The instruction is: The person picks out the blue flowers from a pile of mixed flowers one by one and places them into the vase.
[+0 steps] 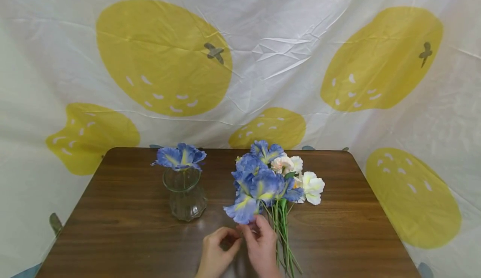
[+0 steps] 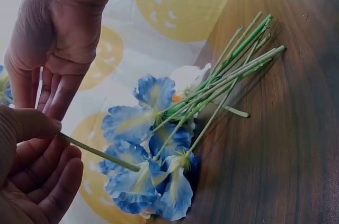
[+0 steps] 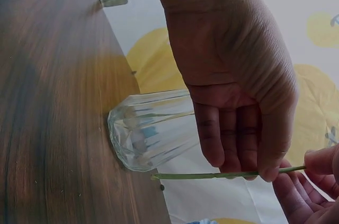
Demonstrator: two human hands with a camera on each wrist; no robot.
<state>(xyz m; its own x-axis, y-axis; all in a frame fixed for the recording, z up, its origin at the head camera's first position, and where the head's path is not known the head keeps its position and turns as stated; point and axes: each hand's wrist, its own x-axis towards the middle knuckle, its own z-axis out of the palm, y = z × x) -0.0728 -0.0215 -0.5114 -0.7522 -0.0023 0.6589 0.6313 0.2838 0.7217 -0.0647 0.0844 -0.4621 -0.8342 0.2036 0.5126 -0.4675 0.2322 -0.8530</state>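
Note:
Both hands meet low over the table, in front of a blue artificial iris [image 1: 242, 209] with yellow streaks. My left hand [image 1: 219, 248] pinches its green stem [image 3: 185, 176] between thumb and fingers; the stem's lower end sticks out free below. Just above, my right hand [image 1: 261, 244] pinches the same stem closer to the bloom, its thumb [image 3: 323, 160] at the edge of the right wrist view. Beside the right hand lies a bunch of blue irises [image 2: 175, 192], its green stems [image 2: 228, 78] crossing one another.
At the left stands a clear glass vase [image 1: 188, 205] with one blue iris [image 1: 180, 156] in it. White [image 1: 312, 187] and pale pink flowers [image 1: 282, 164] lie among the bunch. A lemon-print curtain [image 1: 278, 82] hangs behind the brown wooden table [image 1: 124, 228].

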